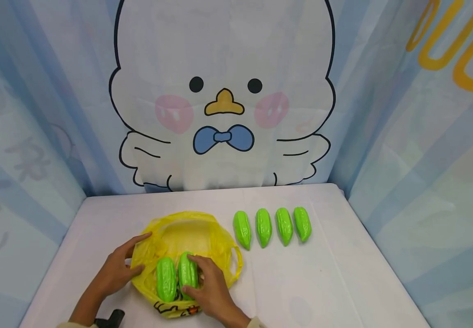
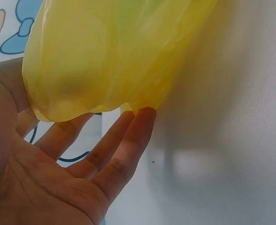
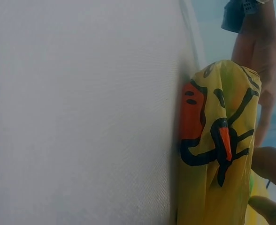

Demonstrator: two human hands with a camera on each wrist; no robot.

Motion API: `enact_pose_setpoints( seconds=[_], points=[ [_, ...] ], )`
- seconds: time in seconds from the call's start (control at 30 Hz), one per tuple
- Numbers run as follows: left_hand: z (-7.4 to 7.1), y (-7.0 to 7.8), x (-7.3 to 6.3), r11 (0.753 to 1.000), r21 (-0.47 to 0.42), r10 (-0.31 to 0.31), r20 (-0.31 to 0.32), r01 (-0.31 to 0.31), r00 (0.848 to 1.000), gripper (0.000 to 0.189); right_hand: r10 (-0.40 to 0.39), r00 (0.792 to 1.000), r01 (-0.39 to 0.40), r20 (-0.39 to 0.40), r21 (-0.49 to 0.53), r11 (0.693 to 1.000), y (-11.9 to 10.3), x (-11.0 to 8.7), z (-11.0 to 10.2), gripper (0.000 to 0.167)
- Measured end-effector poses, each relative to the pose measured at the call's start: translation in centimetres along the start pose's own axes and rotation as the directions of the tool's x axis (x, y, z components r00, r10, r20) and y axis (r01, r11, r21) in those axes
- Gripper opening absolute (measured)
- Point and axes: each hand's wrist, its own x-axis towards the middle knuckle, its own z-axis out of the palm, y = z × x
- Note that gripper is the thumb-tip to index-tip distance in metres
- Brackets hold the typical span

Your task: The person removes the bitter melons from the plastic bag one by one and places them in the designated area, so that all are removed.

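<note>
A yellow plastic bag (image 1: 183, 228) lies with its mouth spread on the white table. Two glossy, ridged green bitter melons, toy-like in look, are in it: the left one (image 1: 166, 279) lies by itself. The right one (image 1: 188, 273) is gripped by my right hand (image 1: 216, 289), thumb and fingers on its right side. My left hand (image 1: 115, 269) touches the bag's left edge with fingers spread. In the left wrist view, my left hand's fingers (image 2: 138, 136) extend fairly straight beneath the yellow plastic; its thumb is partly hidden. The right wrist view shows the bag's printed side (image 3: 218, 126).
Several more bitter melons stand in a row toward the back right, the nearest one (image 1: 242, 230) close to the bag's handle (image 1: 236, 264). A curtain with a cartoon bird (image 1: 224, 54) hangs behind the table (image 1: 302, 287), with patterned curtains on both sides.
</note>
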Motion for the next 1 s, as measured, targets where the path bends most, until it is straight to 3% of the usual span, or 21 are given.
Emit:
enact_pose_setpoints(
  seconds=[0.17,0.43,1.0],
  points=[
    [0.0,-0.1,0.0,1.000,0.002,-0.007,0.002,0.007,1.000,0.087,0.026,1.000,-0.026,0.004,0.034,0.999,-0.1,0.1,0.1,0.072],
    [0.0,-0.2,-0.1,1.000,-0.004,0.007,0.002,-0.007,1.000,0.085,0.046,0.998,-0.038,-0.042,0.174,0.984,-0.7,0.1,0.0,0.075],
    [0.0,-0.2,-0.1,1.000,-0.007,0.010,-0.001,-0.010,1.000,0.085,0.033,0.996,-0.017,-0.080,0.198,0.980,-2.7,0.8,-2.0,0.078]
  ],
)
